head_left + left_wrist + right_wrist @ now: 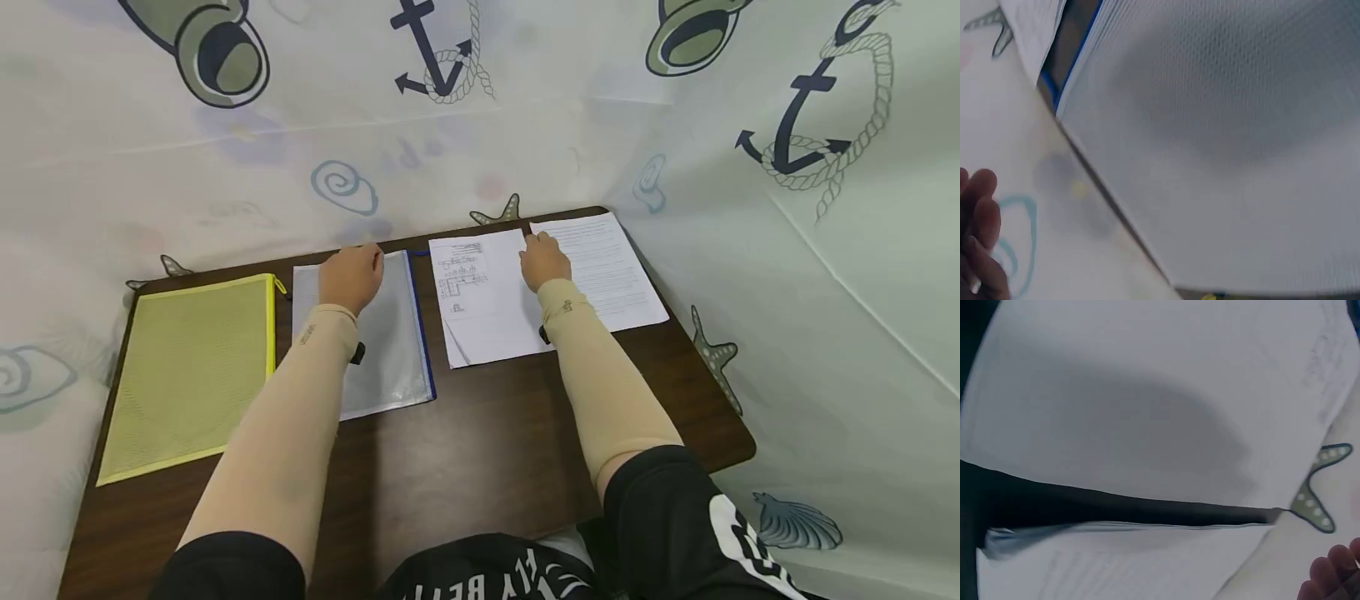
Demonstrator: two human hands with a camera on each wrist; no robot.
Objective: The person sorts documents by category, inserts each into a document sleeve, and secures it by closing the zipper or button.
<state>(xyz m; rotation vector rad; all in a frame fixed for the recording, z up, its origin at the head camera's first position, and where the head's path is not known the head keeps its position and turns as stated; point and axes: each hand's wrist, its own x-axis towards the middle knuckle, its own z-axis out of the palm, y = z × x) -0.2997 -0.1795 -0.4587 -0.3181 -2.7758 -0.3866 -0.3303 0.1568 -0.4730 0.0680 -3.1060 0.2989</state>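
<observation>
My left hand [351, 277] is over the far part of a clear mesh zip pouch [386, 358] with a blue edge. Its fingers [986, 219] bend loosely with nothing between them in the left wrist view. Over the gap between two lots of white paper is my right hand [545, 261]. To its left lie sheets with printed diagrams [480, 317]; to its right is a stack of lined, written sheets [607, 275]. The right fingertips [1325, 572] show at the corner of the right wrist view, apart from the paper there.
A yellow mesh zip pouch [187, 375] lies on the left of the dark wooden table [465, 450]. Behind and beside the table hangs a white cloth [247, 183] printed with anchors, shells and starfish. Both paper lots lie near the far edge.
</observation>
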